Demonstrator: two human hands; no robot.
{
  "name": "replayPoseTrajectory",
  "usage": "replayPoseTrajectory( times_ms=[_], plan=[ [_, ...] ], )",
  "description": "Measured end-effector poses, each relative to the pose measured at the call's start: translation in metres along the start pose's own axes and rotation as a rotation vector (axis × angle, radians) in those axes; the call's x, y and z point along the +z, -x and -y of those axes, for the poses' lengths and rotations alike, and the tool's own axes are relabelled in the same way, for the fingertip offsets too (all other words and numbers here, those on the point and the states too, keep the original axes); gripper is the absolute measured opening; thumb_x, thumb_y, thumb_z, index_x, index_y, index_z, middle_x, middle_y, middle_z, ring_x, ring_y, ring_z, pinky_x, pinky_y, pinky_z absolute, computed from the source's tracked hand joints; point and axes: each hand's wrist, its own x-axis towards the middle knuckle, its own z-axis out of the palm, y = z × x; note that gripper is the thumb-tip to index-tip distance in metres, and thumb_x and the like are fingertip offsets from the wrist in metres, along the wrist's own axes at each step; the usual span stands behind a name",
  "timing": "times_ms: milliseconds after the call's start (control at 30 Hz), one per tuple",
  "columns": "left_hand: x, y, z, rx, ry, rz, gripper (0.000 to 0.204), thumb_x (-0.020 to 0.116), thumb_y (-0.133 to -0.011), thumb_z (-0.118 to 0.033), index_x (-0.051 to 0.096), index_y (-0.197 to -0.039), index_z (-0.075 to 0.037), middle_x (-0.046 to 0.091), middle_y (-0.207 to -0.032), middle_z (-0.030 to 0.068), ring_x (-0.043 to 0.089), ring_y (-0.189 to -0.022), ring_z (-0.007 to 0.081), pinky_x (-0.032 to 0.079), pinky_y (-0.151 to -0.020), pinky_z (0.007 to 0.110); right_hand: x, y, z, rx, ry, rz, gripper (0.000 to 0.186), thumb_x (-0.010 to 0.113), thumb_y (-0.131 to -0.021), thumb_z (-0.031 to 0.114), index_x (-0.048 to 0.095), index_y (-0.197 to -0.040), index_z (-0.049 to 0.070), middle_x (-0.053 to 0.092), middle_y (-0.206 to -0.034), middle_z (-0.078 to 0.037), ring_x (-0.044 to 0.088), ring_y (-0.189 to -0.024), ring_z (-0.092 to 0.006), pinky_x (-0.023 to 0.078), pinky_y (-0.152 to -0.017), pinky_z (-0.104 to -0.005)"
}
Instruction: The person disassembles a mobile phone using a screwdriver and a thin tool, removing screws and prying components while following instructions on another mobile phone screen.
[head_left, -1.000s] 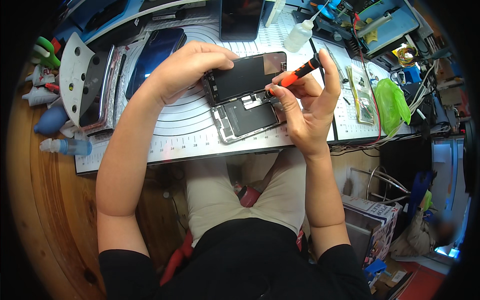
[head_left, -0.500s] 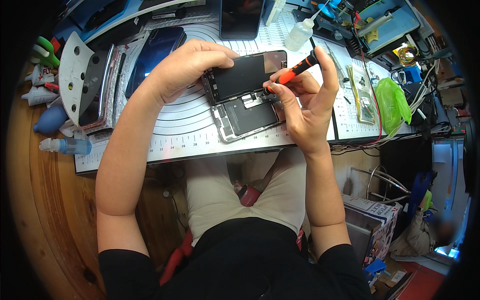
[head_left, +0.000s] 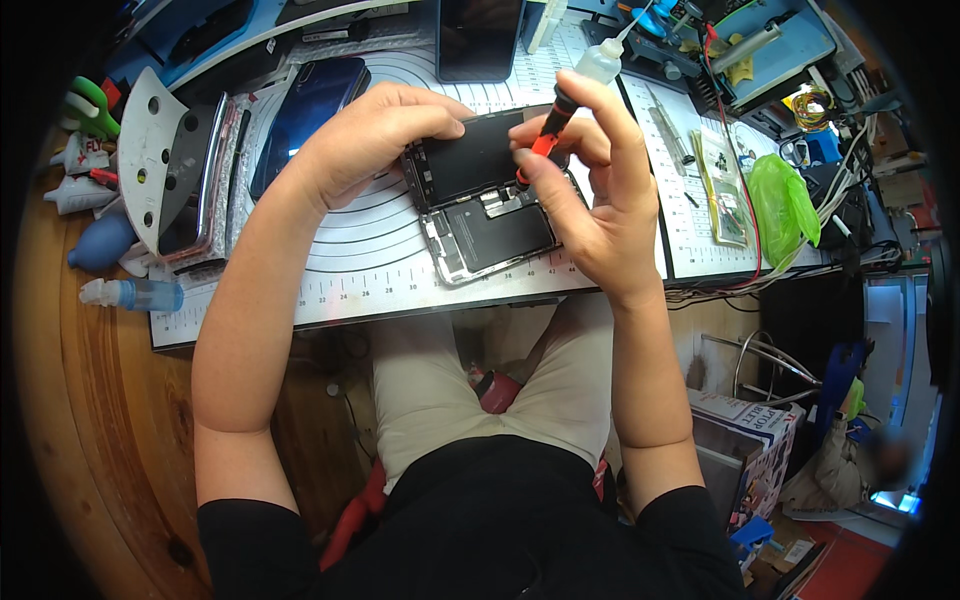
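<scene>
An opened phone (head_left: 485,235) lies on the white ruled mat (head_left: 370,280), its dark screen half (head_left: 465,155) folded back above the body with the battery and internal parts showing. My left hand (head_left: 375,140) is closed on that screen half's upper left edge, thumb resting on its dark inner side. My right hand (head_left: 600,190) grips a black and red screwdriver (head_left: 548,135) held steeply over the internal parts near the middle of the phone, its tip partly hidden by the thumb.
Behind stand a dark phone (head_left: 475,35) and a translucent needle bottle (head_left: 600,62). A blue phone (head_left: 310,105), stacked trays (head_left: 175,170) and a blue air blower (head_left: 100,240) sit left. Right are parts bags (head_left: 720,190), a green bag (head_left: 780,210) and cables. Someone (head_left: 840,470) is at lower right.
My right hand has shifted left and slightly up, and the screwdriver now stands more upright. My left hand and the phone have hardly moved.
</scene>
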Motion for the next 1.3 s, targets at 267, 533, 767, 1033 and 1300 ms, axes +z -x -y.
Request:
replayPoseTrajectory(
  times_ms=[267,533,767,1033,1300],
  plan=[
    [0.000,0.000,-0.001,0.000,-0.021,0.001,0.038,0.062,-0.091,-0.017,0.072,-0.119,0.008,0.076,-0.102,0.0116,0.070,-0.088,0.0131,0.055,-0.083,0.025,-0.003,-0.004,0.001,-0.086,0.117,0.008,0.054,0.073,-0.090,-0.006,0.058,-0.140,0.005,0.071,-0.103,-0.010,0.069,-0.091,-0.0141,0.056,-0.084,-0.0274],
    [0.001,0.000,-0.001,0.013,-0.038,0.007,0.038,0.060,-0.092,-0.017,0.072,-0.118,0.007,0.076,-0.101,0.0115,0.070,-0.089,0.0131,0.054,-0.083,0.025,-0.004,-0.002,-0.002,-0.065,0.111,-0.001,0.053,0.070,-0.091,-0.008,0.056,-0.141,0.004,0.071,-0.105,-0.010,0.068,-0.092,-0.0147,0.055,-0.082,-0.0279],
    [-0.002,-0.002,0.004,0.010,-0.022,0.008,0.037,0.060,-0.092,-0.017,0.072,-0.117,0.008,0.076,-0.102,0.0119,0.070,-0.088,0.0131,0.055,-0.082,0.026,-0.007,-0.004,0.005,-0.018,0.111,0.110,0.057,0.066,-0.094,-0.010,0.046,-0.146,-0.001,0.067,-0.114,-0.015,0.065,-0.103,-0.0177,0.055,-0.092,-0.0333],
    [0.001,0.000,0.001,0.007,-0.021,0.001,0.037,0.060,-0.092,-0.017,0.072,-0.117,0.007,0.075,-0.101,0.0124,0.071,-0.088,0.0132,0.055,-0.082,0.025,0.000,-0.003,0.006,0.063,-0.121,-0.012,0.054,0.071,-0.089,-0.009,0.058,-0.140,0.005,0.071,-0.105,-0.007,0.068,-0.094,-0.0128,0.056,-0.087,-0.0278],
    [-0.001,-0.001,-0.001,0.007,-0.031,0.015,0.037,0.060,-0.092,-0.016,0.073,-0.117,0.007,0.075,-0.102,0.0127,0.071,-0.089,0.0139,0.055,-0.084,0.026,-0.002,-0.002,0.017,0.154,-0.217,0.012,0.059,0.068,-0.090,-0.010,0.051,-0.145,0.004,0.070,-0.110,-0.013,0.070,-0.098,-0.0165,0.056,-0.085,-0.0297]
  ],
)
